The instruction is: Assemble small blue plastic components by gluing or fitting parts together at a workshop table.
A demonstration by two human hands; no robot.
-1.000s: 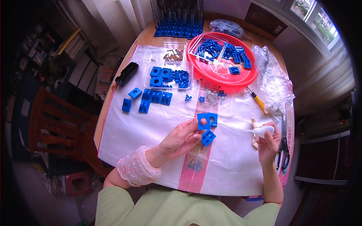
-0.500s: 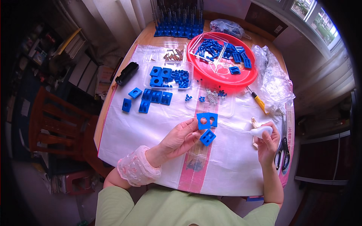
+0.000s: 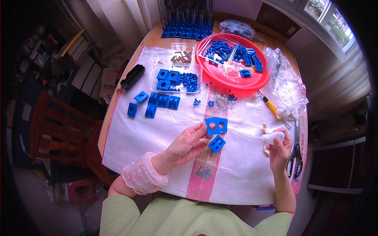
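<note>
Blue holed plate (image 3: 213,132), square with a round opening, is held over the near middle of the table (image 3: 151,37), its left edge pinched between the thumb and fingers of the left hand (image 3: 184,145). A second blue plate (image 3: 224,120) sits just to its right, partly hidden by it; whether the two touch is unclear. A slotted blue piece (image 3: 216,144) is just on the near side of them, close to the left fingertips.

The right hand (image 3: 280,151) is closed around a white squeeze bottle (image 3: 272,137), its thin nozzle pointing left toward the plates, well apart from them. Black-handled scissors (image 3: 298,157) lie to the right of that hand, and a yellow-handled tool (image 3: 271,109) lies farther off.

A white sheet (image 3: 138,135) with a pink stripe covers much of the surface. On the far left, a clear box (image 3: 175,91) holds blue plates and small blue parts, with more blue pieces (image 3: 162,100) on its near side. Small pale rings (image 3: 223,100) lie right of it, near a red tray (image 3: 258,82) with blue parts inside.
</note>
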